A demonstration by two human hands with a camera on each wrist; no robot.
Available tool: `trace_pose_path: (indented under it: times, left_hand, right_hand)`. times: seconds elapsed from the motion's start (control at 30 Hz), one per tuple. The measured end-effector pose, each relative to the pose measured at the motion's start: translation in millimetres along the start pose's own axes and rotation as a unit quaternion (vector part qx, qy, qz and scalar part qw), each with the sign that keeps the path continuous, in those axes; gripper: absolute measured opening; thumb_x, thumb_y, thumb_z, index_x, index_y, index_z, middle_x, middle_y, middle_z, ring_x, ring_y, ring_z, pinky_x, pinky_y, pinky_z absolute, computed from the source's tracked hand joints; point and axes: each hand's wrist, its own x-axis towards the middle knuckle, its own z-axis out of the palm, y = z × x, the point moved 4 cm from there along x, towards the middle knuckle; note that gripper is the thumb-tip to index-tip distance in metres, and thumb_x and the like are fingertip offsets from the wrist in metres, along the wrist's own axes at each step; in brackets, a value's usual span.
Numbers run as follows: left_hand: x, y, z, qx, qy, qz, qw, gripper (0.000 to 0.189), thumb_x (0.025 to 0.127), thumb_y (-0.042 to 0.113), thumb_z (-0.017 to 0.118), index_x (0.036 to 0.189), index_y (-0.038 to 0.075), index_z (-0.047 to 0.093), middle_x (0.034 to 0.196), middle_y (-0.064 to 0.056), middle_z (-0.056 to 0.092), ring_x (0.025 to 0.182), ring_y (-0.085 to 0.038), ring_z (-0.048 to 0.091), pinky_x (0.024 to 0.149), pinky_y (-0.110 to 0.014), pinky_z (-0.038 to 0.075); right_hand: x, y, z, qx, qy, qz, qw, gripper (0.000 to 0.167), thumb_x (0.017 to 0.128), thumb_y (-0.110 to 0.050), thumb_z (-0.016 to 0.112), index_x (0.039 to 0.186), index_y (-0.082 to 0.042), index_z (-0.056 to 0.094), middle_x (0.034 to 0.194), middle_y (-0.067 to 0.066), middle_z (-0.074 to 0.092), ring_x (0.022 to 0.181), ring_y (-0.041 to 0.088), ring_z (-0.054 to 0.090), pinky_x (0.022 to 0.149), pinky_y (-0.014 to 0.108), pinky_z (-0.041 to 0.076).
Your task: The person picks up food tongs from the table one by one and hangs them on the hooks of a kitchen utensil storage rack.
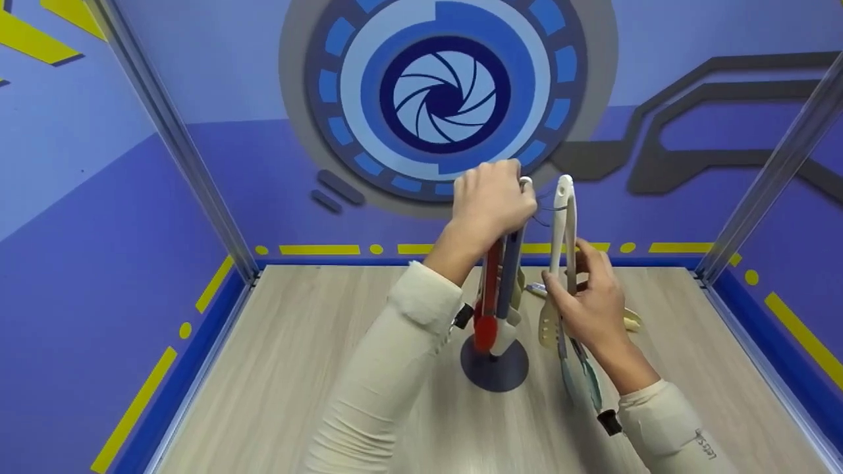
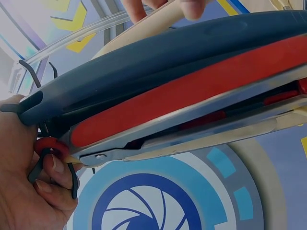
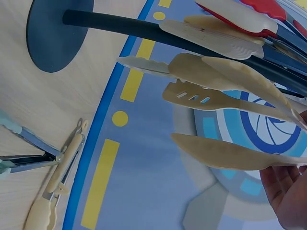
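Beige spatula: it hung at the right side of the right wrist view, blade toward the centre; the beige spatula (image 3: pixel 216 151) looked light and fairly stiff, its smooth handle perhaps a little slippery, and hardly fragile. The slim handle, above the blade, seemed the best place to take hold.
Right hand: in the head view, right of centre, the right hand (image 1: pixel 596 303) grasped the beige handles between thumb and fingers.
Left hand: at the centre, the left hand (image 1: pixel 490 197) was curled round the hooked top of the utensil stand (image 1: pixel 475 372), probably bracing it.
Stand load: red-handled tongs (image 2: pixel 182 103) hung below the left hand; a slotted turner (image 3: pixel 206 98) hung just beside the spatula. Their weight might have made the stand tip.
Table: the pale wood-grain table (image 1: pixel 296 395) bore the stand's round base; teal-tipped tongs (image 3: pixel 33 143) and beige tongs (image 3: pixel 64 165) appeared to lie at the lower left of the right wrist view.
Room: a blue-purple back wall (image 1: pixel 230 184) with a round shutter emblem stood behind, metal posts (image 1: pixel 171 118) at the sides.
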Motion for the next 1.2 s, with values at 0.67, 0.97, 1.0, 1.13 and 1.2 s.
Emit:
trace_pose_path:
  times: [0.67, 0.97, 1.0, 1.13, 1.2]
  left_hand:
    - [0.9, -0.5, -0.7, 0.003, 0.008, 0.003, 1.0, 0.023, 0.104, 0.038, 0.057, 0.088, 0.023, 0.059, 0.083, 0.004, 0.06, 0.076, -0.018, 0.062, 0.071, -0.036, 0.049]
    - [1.2, -2.0, 0.6, -0.006, 0.014, 0.0, 0.9999, 0.022, 0.103, 0.039, 0.059, 0.088, 0.023, 0.061, 0.083, 0.004, 0.062, 0.077, -0.018, 0.062, 0.071, -0.036, 0.049]
    - [1.1, -2.2, 0.6, -0.005, 0.014, -0.001, 0.9999, 0.022, 0.103, 0.039, 0.059, 0.088, 0.023, 0.061, 0.084, 0.004, 0.062, 0.078, -0.018, 0.062, 0.072, -0.036, 0.049]
    - [1.0, -2.1, 0.5, -0.003, 0.01, -0.001, 0.9999, 0.022, 0.104, 0.04, 0.058, 0.09, 0.023, 0.062, 0.085, 0.004, 0.062, 0.079, -0.018, 0.062, 0.072, -0.035, 0.049]
    - [0.5, -1.8, 0.1, -0.001, 0.008, -0.001, 1.0, 0.023, 0.104, 0.04, 0.057, 0.09, 0.023, 0.061, 0.085, 0.004, 0.062, 0.078, -0.019, 0.062, 0.072, -0.036, 0.049]
  right_hand:
    - [0.9, -8, 4, -0.063, 0.005, -0.069, 0.9956, 0.07, 0.083, -0.016, 0.09, 0.145, -0.007, 0.06, 0.106, 0.018, 0.065, 0.089, 0.025, 0.066, 0.064, 0.032, 0.053]
    - [-3.7, -7, 6, -0.065, 0.001, -0.087, 0.9941, 0.069, 0.083, -0.015, 0.09, 0.144, -0.007, 0.06, 0.106, 0.018, 0.064, 0.088, 0.025, 0.065, 0.061, 0.037, 0.053]
    - [-3.9, -7, 7, -0.063, 0.001, -0.088, 0.9941, 0.069, 0.083, -0.015, 0.09, 0.144, -0.007, 0.06, 0.106, 0.018, 0.064, 0.088, 0.025, 0.065, 0.061, 0.037, 0.054]
    - [-4.5, -7, 9, -0.062, 0.005, -0.096, 0.9934, 0.069, 0.084, -0.014, 0.089, 0.145, -0.007, 0.059, 0.106, 0.019, 0.063, 0.085, 0.025, 0.065, 0.059, 0.039, 0.055]
    - [-5.0, -7, 11, -0.063, 0.002, -0.098, 0.9932, 0.069, 0.085, -0.015, 0.088, 0.146, -0.008, 0.058, 0.106, 0.019, 0.063, 0.084, 0.026, 0.066, 0.06, 0.041, 0.055]
